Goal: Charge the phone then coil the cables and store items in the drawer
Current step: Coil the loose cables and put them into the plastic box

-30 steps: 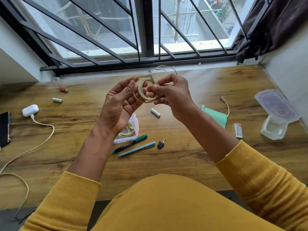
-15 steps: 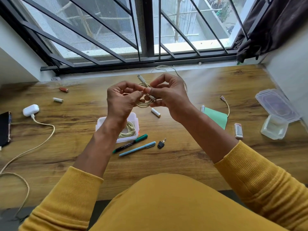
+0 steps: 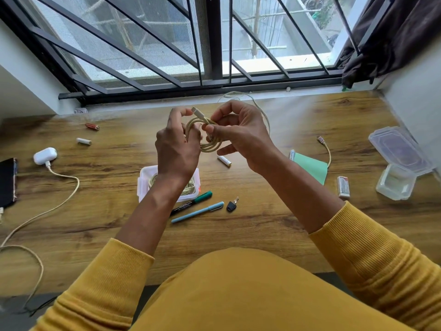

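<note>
Above the wooden desk (image 3: 250, 225) I hold a small coil of cream cable (image 3: 210, 142) between both hands. My left hand (image 3: 175, 149) grips the coil's left side, back of the hand toward me. My right hand (image 3: 241, 134) pinches the strands on the right; the white plug end (image 3: 196, 110) sticks up between my fingers, and a loose tail (image 3: 253, 99) trails behind. A white box (image 3: 143, 180) with another coiled cable sits under my left wrist. The dark phone (image 3: 7, 180) lies at the far left edge beside a white charger (image 3: 44, 156) and its long cable (image 3: 59, 204).
Two markers (image 3: 198, 209) and a small key (image 3: 232, 204) lie near the box. Batteries (image 3: 83, 140) are scattered on the desk. A green paper (image 3: 312, 167), a short cable (image 3: 327, 149), and clear plastic containers (image 3: 398, 163) sit to the right. Window bars run along the back.
My left hand turned from palm-up to back-up and closed around the coil. The plug end swung from pointing left to standing up between my fingers, and the coil tightened.
</note>
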Tool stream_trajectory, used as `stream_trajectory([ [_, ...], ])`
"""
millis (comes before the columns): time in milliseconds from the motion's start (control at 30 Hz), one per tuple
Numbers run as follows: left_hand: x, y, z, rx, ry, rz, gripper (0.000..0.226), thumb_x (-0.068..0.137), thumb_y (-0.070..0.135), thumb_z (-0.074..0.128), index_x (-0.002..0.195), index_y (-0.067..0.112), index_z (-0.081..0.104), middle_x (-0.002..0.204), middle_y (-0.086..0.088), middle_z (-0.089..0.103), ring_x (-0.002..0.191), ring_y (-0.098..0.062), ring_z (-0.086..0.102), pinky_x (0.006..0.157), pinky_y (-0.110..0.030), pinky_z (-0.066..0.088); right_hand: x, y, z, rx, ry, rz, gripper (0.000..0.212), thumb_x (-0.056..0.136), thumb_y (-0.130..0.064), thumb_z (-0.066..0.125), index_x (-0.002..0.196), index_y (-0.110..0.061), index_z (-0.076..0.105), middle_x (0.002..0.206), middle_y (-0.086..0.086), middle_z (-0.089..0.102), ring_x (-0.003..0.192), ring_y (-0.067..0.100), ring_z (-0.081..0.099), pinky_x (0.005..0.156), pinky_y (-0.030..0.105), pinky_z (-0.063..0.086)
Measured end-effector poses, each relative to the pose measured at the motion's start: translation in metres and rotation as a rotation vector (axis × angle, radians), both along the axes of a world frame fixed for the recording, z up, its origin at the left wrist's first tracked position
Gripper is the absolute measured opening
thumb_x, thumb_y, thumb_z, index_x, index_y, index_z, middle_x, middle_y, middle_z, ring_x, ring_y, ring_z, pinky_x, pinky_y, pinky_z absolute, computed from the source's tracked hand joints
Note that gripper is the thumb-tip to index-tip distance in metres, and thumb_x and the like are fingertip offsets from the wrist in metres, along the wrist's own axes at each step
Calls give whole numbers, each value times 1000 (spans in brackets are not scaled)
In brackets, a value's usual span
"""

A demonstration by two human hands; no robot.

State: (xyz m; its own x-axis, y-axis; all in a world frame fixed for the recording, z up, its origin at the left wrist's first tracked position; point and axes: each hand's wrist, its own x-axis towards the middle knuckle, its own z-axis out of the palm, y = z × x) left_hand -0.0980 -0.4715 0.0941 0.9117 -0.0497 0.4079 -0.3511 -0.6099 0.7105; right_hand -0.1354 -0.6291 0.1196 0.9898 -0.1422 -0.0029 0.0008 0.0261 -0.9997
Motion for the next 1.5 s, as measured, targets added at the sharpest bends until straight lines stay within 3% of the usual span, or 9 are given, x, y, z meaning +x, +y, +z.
stream_trajectory([
  [100,-2,-3,0,-98,114,-5,19,106,23,60,124,22,57,80,3,76,71,-5,73,73,-35,62,0,1,-3,2,-9,-7,22,88,-4,83,102,-1,66,94,23,76,78,31,76,55,44,62],
  [267,6,1,11,-683,560,-183,26,97,0,68,115,18,63,83,-4,76,72,-15,68,73,-36,61,-1,1,-8,58,10,-51,24,87,-2,83,104,3,67,94,24,77,78,30,76,63,52,64],
  [467,10,14,22,-1069,941,-327,23,100,12,61,114,7,78,107,-11,79,94,-23,76,91,-34,63,2,1,-10,85,5,-148,21,87,1,82,103,2,69,93,23,77,85,39,78,68,55,66],
  [800,13,14,17,-1030,555,-184,32,93,2,76,124,6,68,113,-10,70,87,-20,76,78,-33,63,5,3,-11,31,-13,-200,17,86,0,83,97,-4,70,85,19,77,76,32,78,65,48,66],
  [933,7,13,17,-792,446,-244,63,86,-1,83,141,9,56,136,-9,55,106,-28,76,82,-40,64,2,7,-15,-35,-37,-235,17,85,0,84,96,-2,70,83,15,77,72,27,79,60,41,65],
  [1067,0,11,13,-571,386,-267,74,85,-5,82,149,12,49,140,-7,56,97,-26,78,86,-41,64,0,10,-18,-67,-52,-267,19,85,-2,84,98,-3,70,84,15,76,72,26,79,58,37,64],
  [1200,-5,4,11,-330,298,-299,75,86,-10,76,151,16,48,140,-1,57,81,-15,75,76,-28,63,-1,10,-21,-51,-19,-297,21,84,-3,85,98,-4,71,83,16,77,71,29,78,58,42,64],
  [1300,-7,-1,9,-176,259,-306,68,87,-6,72,145,24,54,137,8,58,88,-13,74,79,-37,66,-2,10,-19,-35,9,-308,21,85,-2,85,99,-4,70,81,15,77,67,29,78,58,43,64],
  [1500,-11,-3,9,-241,232,-281,48,91,7,78,136,21,68,130,9,72,96,-12,75,87,-32,64,-2,5,-18,-78,1,-373,16,90,-4,79,101,-7,68,85,15,75,66,26,78,57,46,65],
])
